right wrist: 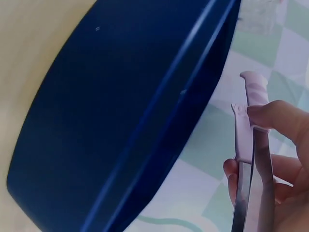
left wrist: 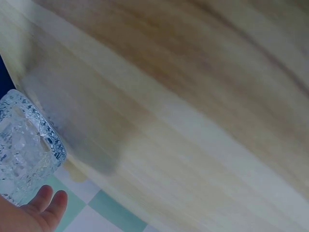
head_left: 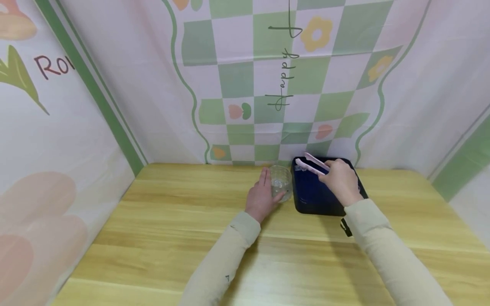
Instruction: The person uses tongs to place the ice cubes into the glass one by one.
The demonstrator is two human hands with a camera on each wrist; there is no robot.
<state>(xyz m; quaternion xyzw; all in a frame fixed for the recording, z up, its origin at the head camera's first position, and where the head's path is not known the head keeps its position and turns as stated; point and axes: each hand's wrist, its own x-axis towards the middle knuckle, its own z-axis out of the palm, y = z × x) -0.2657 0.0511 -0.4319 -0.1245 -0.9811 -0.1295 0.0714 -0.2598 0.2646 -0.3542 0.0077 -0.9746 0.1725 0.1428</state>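
My left hand (head_left: 262, 199) holds a clear patterned glass (head_left: 281, 180) at its left side, fingers along the wall and thumb across the front. In the left wrist view the glass (left wrist: 29, 145) shows a cut texture, with two fingertips beside it. My right hand (head_left: 342, 180) grips a pair of tongs (head_left: 311, 168) with pink ends and metal arms, seen closer in the right wrist view (right wrist: 260, 159). The tong tips stand apart over the left back part of a dark blue tray (head_left: 315, 195). A small pale patch shows under them; I cannot tell what it is.
The tray stands just right of the glass, near the back of the wooden table (head_left: 172, 238). Behind the table hangs a printed curtain (head_left: 237, 80) with green checks; another printed cloth (head_left: 34, 170) hangs at the left.
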